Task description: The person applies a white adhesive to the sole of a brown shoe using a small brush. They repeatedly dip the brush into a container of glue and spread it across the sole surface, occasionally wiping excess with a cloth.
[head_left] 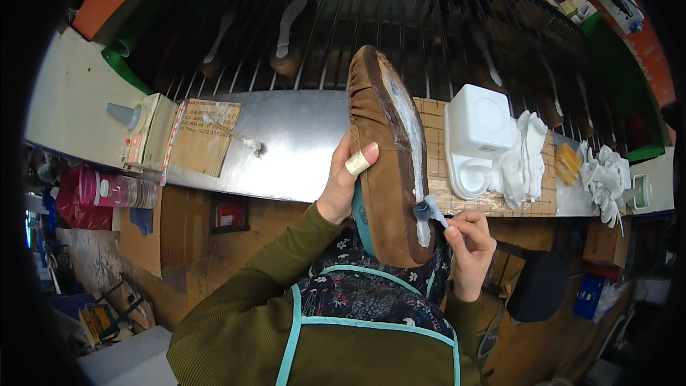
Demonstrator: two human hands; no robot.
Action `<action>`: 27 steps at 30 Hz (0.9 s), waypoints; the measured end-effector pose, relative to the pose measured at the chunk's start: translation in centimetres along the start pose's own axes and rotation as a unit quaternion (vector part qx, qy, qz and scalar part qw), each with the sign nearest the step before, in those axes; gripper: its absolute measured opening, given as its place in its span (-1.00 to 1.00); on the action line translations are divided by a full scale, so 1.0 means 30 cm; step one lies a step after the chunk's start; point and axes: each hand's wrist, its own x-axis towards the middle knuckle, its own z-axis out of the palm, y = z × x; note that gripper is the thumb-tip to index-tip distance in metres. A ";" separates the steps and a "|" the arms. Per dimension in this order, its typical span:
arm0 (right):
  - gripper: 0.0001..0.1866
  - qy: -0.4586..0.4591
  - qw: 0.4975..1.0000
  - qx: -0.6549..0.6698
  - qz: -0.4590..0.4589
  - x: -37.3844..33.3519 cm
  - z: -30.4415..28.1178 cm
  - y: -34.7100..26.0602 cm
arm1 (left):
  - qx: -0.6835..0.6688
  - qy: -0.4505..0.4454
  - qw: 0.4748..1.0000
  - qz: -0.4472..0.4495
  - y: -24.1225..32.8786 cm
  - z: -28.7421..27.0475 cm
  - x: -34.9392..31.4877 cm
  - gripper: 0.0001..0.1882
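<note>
My left hand [337, 187] grips a brown shoe upper [382, 179] tilted on its side, the thumb across it with a pale wrap round that thumb. Inside the shoe's opening, a turquoise shoe last [361, 218] shows in part. Along the shoe's underside runs a whitish coated strip [406, 121] with a darker brown border. My right hand [471, 249] pinches the light handle of a small brush [430, 210]. Its dark head touches the underside near the end closest to me.
Beyond the metal bench [286, 136] a barred rack [329, 21] carries several brown shoes with pale strips. On the bench lie a cardboard piece [207, 139], another brush [250, 144], a white plastic container [480, 125], white gloves [604, 179] and a yellowish block [568, 164].
</note>
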 end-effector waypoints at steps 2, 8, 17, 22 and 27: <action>-0.86 0.023 0.999 -0.033 -0.005 -0.009 0.025 0.000 | 0.010 0.017 1.000 0.013 -0.007 -0.006 0.000 -0.37; -0.85 0.057 0.990 -0.110 -0.066 0.057 0.079 0.015 | 0.038 0.028 0.999 0.021 -0.004 -0.009 0.013 -0.32; -0.84 0.079 0.960 -0.215 -0.159 0.158 0.113 0.013 | 0.049 0.020 0.999 0.006 0.006 -0.018 0.004 -0.31; -0.82 0.096 0.951 -0.200 -0.218 0.206 0.113 0.018 | 0.050 0.010 0.999 0.000 0.027 -0.017 0.011 -0.32; -0.83 0.034 0.947 -0.219 -0.234 0.251 0.075 0.007 | 0.060 -0.009 0.998 0.021 0.025 -0.021 0.031 -0.36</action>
